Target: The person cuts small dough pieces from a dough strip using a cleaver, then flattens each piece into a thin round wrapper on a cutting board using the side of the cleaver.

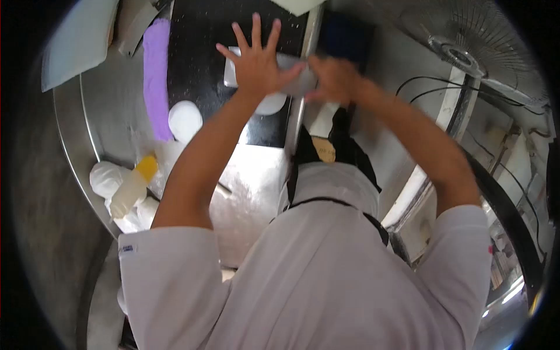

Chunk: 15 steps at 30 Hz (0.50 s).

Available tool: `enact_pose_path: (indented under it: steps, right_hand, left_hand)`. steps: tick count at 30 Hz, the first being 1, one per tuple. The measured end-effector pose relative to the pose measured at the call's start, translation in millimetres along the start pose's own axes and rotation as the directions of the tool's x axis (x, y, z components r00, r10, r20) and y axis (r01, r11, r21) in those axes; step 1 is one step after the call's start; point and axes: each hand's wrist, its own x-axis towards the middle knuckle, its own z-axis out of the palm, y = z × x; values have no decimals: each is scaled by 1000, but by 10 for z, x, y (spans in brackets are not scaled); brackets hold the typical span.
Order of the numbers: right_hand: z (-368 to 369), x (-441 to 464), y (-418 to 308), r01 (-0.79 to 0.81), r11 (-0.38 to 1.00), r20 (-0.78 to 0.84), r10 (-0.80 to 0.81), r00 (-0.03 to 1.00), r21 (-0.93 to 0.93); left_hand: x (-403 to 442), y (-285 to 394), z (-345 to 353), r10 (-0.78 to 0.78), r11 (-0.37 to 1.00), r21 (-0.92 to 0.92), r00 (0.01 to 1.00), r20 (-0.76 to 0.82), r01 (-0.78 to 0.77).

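Note:
My left hand (256,67) lies flat with its fingers spread on a broad, flat metal blade that looks like a cleaver (294,76). My right hand (337,79) is closed at the right end of this blade; its grip is blurred and the handle is hidden. Beneath sits a black board (198,58) with small pale specks. Part of a white round piece (272,104) shows just below the blade. Another white disc (185,121), possibly dough, rests at the board's left edge, near my left forearm.
A rolled purple cloth (156,79) runs along the board's left side. A bottle with a yellow cap (133,186) leans among white bundles (108,178) on the metal counter (251,175). At upper right stand a wire fan (466,49) and loose black cables (431,84).

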Motion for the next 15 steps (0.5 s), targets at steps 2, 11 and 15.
enact_pose_path:
  steps: [2,11,15]
  right_hand:
    - [-267,297,89,105,991,-117,-114,987,-80]
    - [-61,24,23,-27,998,93,31,995,-49]
    - [-295,383,251,151,976,-80,-165,983,-154]
  left_hand:
    - [170,-143,91,-38,999,23,990,-134,41]
    - [-43,21,110,-8,999,37,996,94,5]
    - [294,142,-360,-190,978,102,979,70,183]
